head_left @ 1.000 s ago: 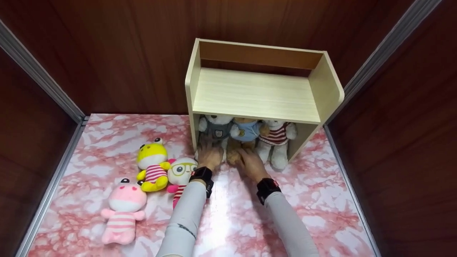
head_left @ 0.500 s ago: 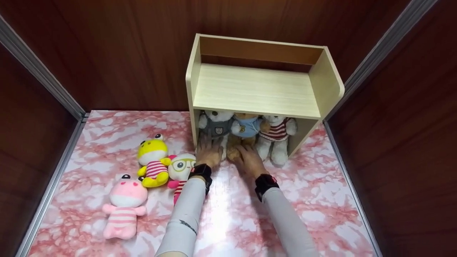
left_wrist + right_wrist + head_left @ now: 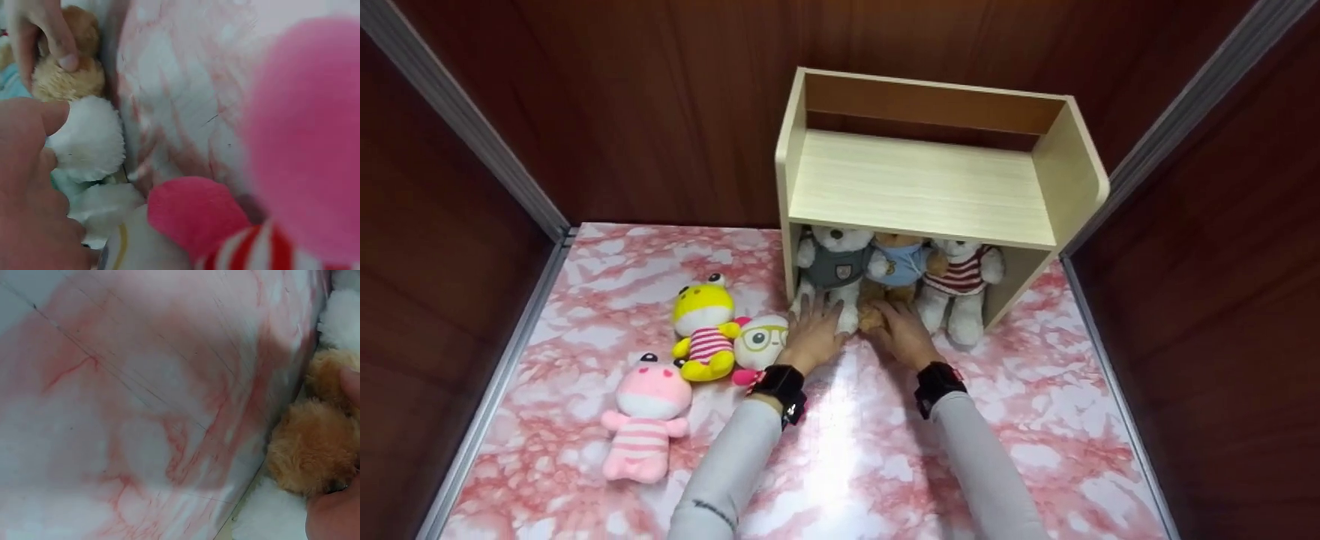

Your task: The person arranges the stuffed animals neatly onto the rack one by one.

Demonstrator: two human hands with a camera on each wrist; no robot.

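Note:
Three small bears sit under a pale wooden shelf (image 3: 930, 180): a white bear in a grey top (image 3: 834, 262), a brown bear in a blue top (image 3: 896, 259) and a white bear in a striped top (image 3: 960, 281). My left hand (image 3: 814, 324) lies with straight, spread fingers on the grey-topped bear's white legs (image 3: 87, 140). My right hand (image 3: 897, 324) is at the brown bear's feet (image 3: 315, 444). Its fingers (image 3: 42, 34) and thumb curl over one brown foot (image 3: 67, 84).
A yellow frog toy (image 3: 705, 326), a white toy with glasses (image 3: 761, 341) and a pink toy (image 3: 649, 409) lie left of my left arm on the pink marbled table (image 3: 855, 450). Dark wooden walls close in the back and both sides.
The head view has swung left, so everything sits further right in the frame. My left fingers have spread wider over the white bear's legs. My right hand stays at the brown bear's feet.

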